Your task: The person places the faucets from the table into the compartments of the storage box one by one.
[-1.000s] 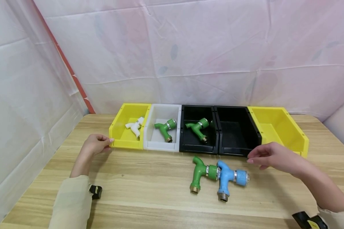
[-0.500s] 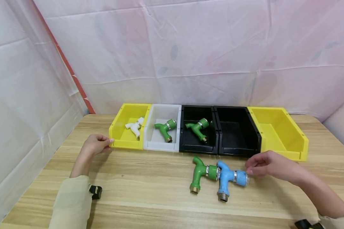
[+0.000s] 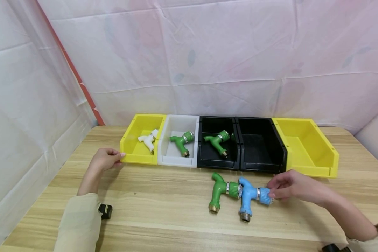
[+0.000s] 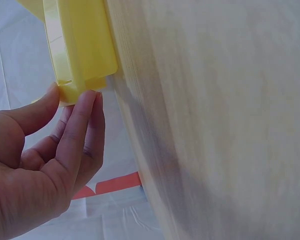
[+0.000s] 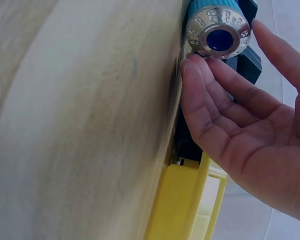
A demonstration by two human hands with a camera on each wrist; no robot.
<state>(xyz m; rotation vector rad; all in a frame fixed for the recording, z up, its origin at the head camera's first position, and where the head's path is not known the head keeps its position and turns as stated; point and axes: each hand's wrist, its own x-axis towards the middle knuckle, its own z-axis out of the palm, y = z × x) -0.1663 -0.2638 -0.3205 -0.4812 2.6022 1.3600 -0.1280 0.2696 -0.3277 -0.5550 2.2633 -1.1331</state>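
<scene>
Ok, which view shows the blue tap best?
The head view: it shows the blue tap nearly whole, with threaded end and knob. The right wrist shows just its knob end, close up; the left wrist, nothing.

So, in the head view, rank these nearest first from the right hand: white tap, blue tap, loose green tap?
1. Blue tap: at the right hand.
2. Loose green tap: left of the blue one.
3. White tap: in the left yellow bin.
</scene>
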